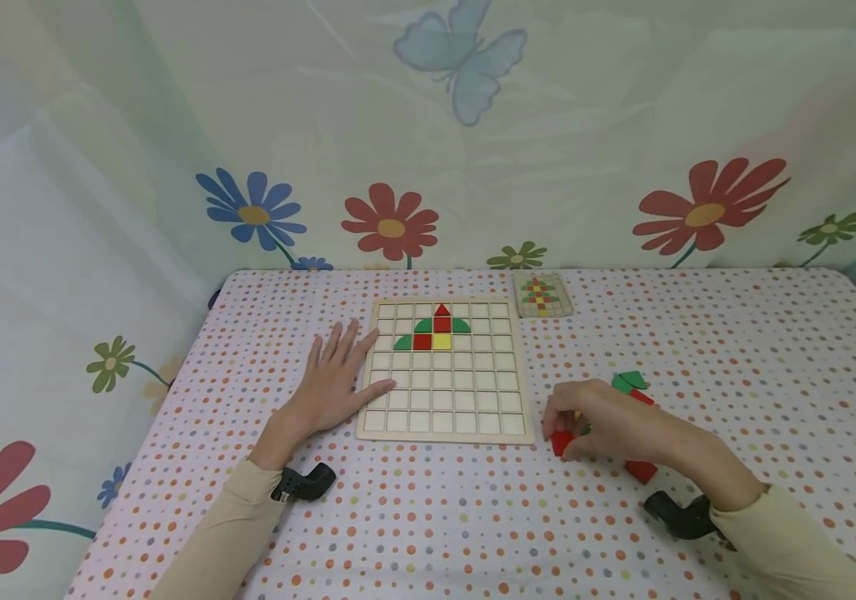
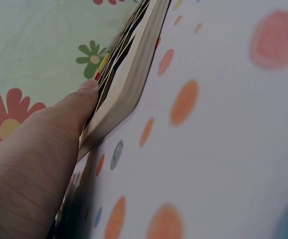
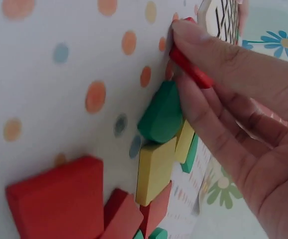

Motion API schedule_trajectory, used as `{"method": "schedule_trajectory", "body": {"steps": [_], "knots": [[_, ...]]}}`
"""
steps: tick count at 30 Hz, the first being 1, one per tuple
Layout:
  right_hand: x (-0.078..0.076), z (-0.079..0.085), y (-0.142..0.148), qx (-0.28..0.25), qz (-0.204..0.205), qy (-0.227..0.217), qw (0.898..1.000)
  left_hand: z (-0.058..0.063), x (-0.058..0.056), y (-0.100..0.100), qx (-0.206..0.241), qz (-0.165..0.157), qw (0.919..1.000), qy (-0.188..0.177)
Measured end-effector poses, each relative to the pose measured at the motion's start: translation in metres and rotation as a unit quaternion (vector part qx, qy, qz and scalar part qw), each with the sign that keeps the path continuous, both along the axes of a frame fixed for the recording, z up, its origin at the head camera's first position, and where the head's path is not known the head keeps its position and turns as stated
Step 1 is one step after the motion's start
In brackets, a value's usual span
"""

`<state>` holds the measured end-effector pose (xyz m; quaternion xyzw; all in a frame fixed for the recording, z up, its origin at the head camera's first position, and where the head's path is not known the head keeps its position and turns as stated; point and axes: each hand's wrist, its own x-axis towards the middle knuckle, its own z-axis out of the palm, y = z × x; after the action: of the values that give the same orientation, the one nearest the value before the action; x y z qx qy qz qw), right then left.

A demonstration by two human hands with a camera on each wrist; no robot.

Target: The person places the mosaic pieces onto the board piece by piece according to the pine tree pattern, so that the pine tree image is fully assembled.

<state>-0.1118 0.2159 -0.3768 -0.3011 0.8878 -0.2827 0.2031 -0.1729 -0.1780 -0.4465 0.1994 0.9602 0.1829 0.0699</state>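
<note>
A wooden grid board (image 1: pixel 443 379) lies on the spotted table. In its upper rows sit a red triangle (image 1: pixel 442 310), red squares, a yellow square (image 1: pixel 442 341) and green rounded pieces. My left hand (image 1: pixel 330 387) rests at the board's left edge with fingers spread and thumb over the rim. To the right of the board, my right hand (image 1: pixel 600 421) pinches a red block (image 3: pixel 191 67) between thumb and fingers. Below it in the right wrist view are a green rounded block (image 3: pixel 161 113), a yellow block (image 3: pixel 156 172) and a red square block (image 3: pixel 56 199).
A small pattern card (image 1: pixel 543 296) with a coloured tree-like figure lies beyond the board's upper right corner. More loose blocks, among them green pieces (image 1: pixel 629 382), are partly hidden by my right hand. A flowered cloth (image 1: pixel 548 167) hangs behind the table.
</note>
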Motion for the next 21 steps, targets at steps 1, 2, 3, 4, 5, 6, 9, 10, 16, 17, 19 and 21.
{"method": "schedule_trajectory", "body": {"steps": [1,2,3,4,5,6,9,10,16,17,19,21], "knots": [[-0.001,0.001,0.001,-0.001,0.002,0.0,1.0,0.0,0.0,0.0,0.001,-0.001,1.0,0.0],[-0.002,0.001,0.0,-0.003,0.007,-0.002,1.0,0.001,0.0,0.001,0.001,-0.002,1.0,0.002],[-0.003,0.002,0.0,-0.008,0.012,-0.007,1.0,0.001,0.0,0.001,0.001,-0.002,1.0,0.002],[-0.005,0.003,0.0,-0.013,0.019,-0.012,1.0,0.001,0.001,0.001,0.001,-0.002,1.0,0.004],[-0.008,0.004,-0.001,-0.02,0.025,-0.021,0.999,0.001,0.001,0.001,0.002,-0.002,1.0,0.005],[-0.01,0.006,-0.002,-0.026,0.032,-0.028,0.999,0.001,0.001,0.001,0.003,-0.002,1.0,0.005],[-0.02,0.011,-0.007,-0.041,0.044,-0.046,0.997,0.001,0.001,-0.001,0.002,-0.001,1.0,0.006],[-0.024,0.012,-0.01,-0.043,0.046,-0.047,0.997,0.0,0.001,-0.001,-0.001,0.0,1.0,0.004],[-0.056,0.015,-0.033,-0.066,0.013,-0.009,0.998,-0.001,-0.001,-0.001,-0.004,0.004,1.0,0.004],[-0.062,0.014,-0.038,-0.069,0.001,0.001,0.998,-0.001,-0.001,-0.001,-0.002,0.004,1.0,0.005],[-0.074,0.013,-0.047,-0.072,-0.017,0.027,0.997,-0.002,-0.001,-0.001,-0.003,0.005,1.0,0.003],[-0.086,0.012,-0.056,-0.07,-0.033,0.045,0.996,-0.002,-0.001,-0.001,-0.001,0.003,1.0,0.005]]}}
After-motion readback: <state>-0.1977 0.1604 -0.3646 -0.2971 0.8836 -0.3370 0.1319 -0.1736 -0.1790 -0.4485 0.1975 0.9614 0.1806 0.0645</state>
